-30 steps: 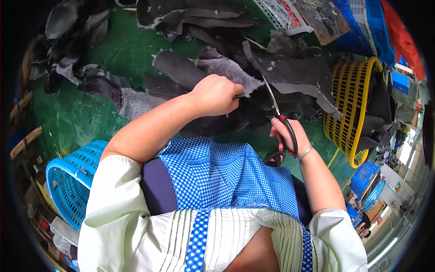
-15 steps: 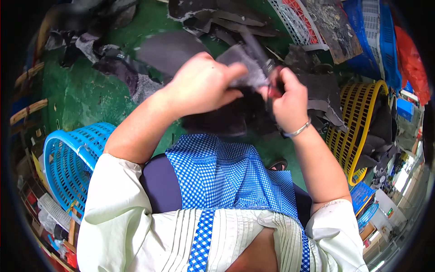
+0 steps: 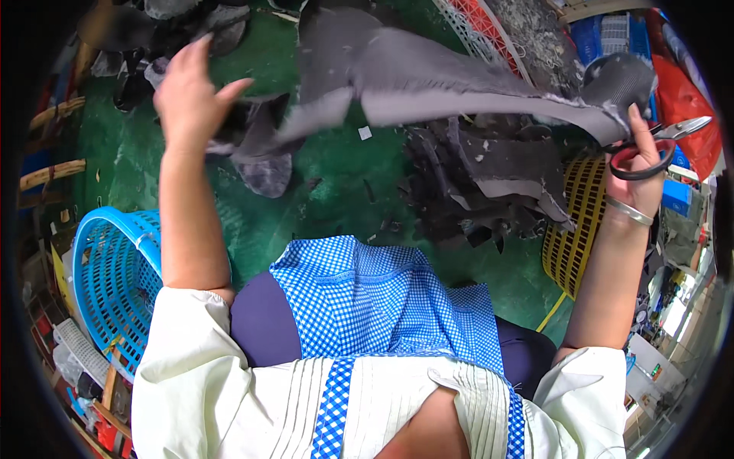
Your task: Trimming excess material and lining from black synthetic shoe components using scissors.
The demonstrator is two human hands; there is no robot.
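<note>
Raised at the right, my right hand [image 3: 642,180] is closed around scissors [image 3: 684,130] with dark red and black handles, their blades pointing right. The same hand pinches one end of a long dark grey sheet of fabric-like material [image 3: 428,65], which stretches leftward in the air and is blurred in places. My left hand [image 3: 187,99] is up at the left, fingers extended and thumb apart, holding nothing. Beside it, dark scraps with grey fuzzy undersides [image 3: 264,164] are partly behind the hand and the sheet.
A pile of dark cut pieces [image 3: 497,168] lies on the green floor [image 3: 336,206]. A blue basket [image 3: 115,268] is at the left, a yellow basket [image 3: 569,229] at the right. More scraps [image 3: 222,30], red bags [image 3: 680,107] and a worn board [image 3: 550,53] lie farther off.
Both hands have moved apart, the left one up and left, the right one up and right with the scissors. The grey sheet is now stretched out high across the view.
</note>
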